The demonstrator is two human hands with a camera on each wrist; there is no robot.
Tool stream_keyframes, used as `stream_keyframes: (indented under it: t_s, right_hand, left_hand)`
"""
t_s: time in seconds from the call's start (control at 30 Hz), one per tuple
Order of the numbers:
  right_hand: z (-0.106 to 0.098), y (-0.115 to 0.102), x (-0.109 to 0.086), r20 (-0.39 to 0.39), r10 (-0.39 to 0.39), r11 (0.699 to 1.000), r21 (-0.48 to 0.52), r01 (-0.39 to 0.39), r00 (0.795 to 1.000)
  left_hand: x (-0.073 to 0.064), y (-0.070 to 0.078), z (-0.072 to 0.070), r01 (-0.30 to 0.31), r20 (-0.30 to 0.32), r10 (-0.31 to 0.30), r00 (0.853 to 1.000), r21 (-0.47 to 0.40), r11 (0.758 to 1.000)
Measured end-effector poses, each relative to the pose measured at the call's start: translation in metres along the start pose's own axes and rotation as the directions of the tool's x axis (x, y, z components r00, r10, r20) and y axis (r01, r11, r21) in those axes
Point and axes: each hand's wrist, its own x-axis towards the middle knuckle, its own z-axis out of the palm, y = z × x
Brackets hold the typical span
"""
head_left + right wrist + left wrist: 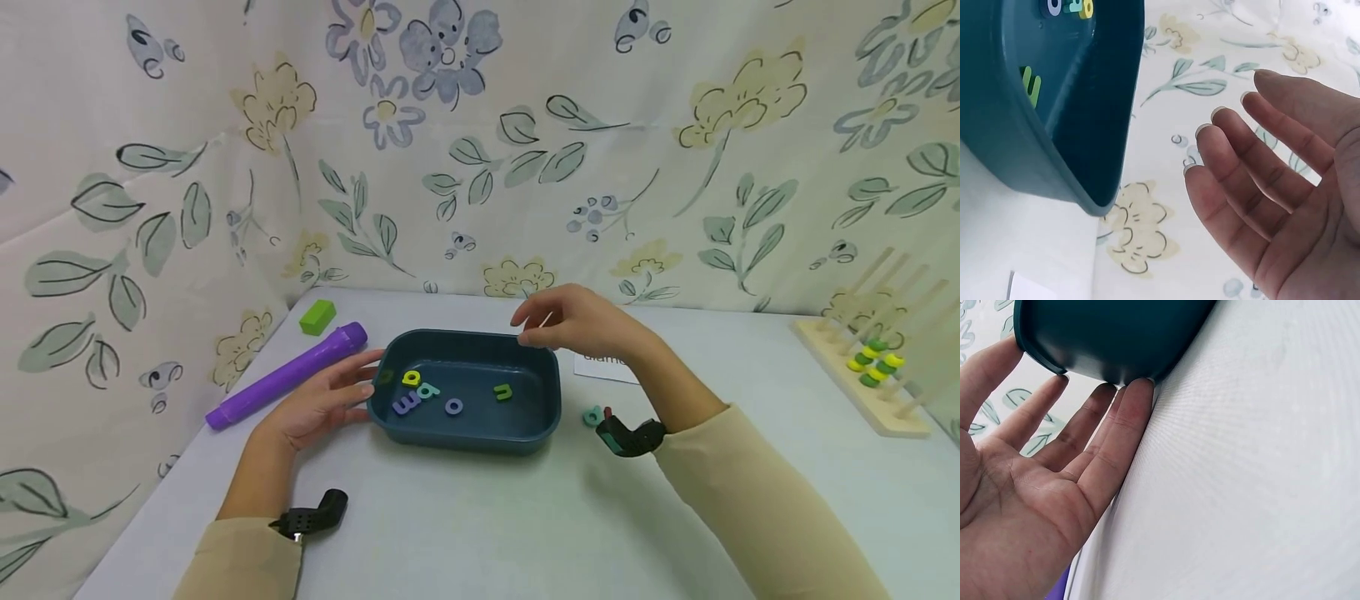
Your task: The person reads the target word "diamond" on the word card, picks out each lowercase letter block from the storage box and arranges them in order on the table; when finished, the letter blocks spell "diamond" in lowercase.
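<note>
A dark teal plastic bin [465,435] stands mid-table with several small letters inside. Among them are a yellow letter [411,379], a teal letter [428,392], a purple m [407,404], a purple o [453,407] and a green letter [502,392]. My left hand [322,402] touches the bin's left end, its fingertips resting along the outer wall in the left wrist view. Above the back right corner of the bin hovers my right hand [573,321], apart from it. In the right wrist view its loosely bent fingers [1222,156] hold nothing.
Right of the bin lie another teal letter [592,417] and a partly hidden white card [603,369] with print. A purple tube [285,379] and green block [318,317] are at left. A wooden peg stand [862,383] with green and yellow beads stands far right.
</note>
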Motion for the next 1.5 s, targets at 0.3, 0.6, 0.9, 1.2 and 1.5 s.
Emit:
stream_keyframes:
  t_s: [0.3,0.6,0.9,1.2,1.5]
  right_hand:
    - [0.012,-0.002,0.017,0.098,-0.003,0.999,0.046,-0.002,0.995]
    - [0.024,-0.009,0.041,0.245,0.009,1.0,0.017,-0.013,0.969]
    - [0.033,-0.017,0.061,0.27,0.002,1.0,0.01,-0.005,0.963]
    - [0.053,-0.018,0.083,0.322,-0.004,1.0,0.013,0.0,0.947]
    - [0.071,-0.021,0.104,0.36,-0.015,1.0,0.025,0.007,0.933]
  left_hand:
    - [-0.001,0.0,-0.001,-0.003,0.005,0.003,1.0,0.009,1.0]
    - [0.001,0.0,-0.001,0.0,0.009,0.001,1.0,-0.005,1.0]
    - [-0.001,0.0,-0.001,0.005,-0.003,-0.005,1.0,-0.006,1.0]
    - [-0.002,0.0,-0.002,0.005,0.01,-0.005,1.0,-0.005,1.0]
    - [-0.002,0.002,-0.002,0.011,0.02,-0.011,1.0,-0.012,1.0]
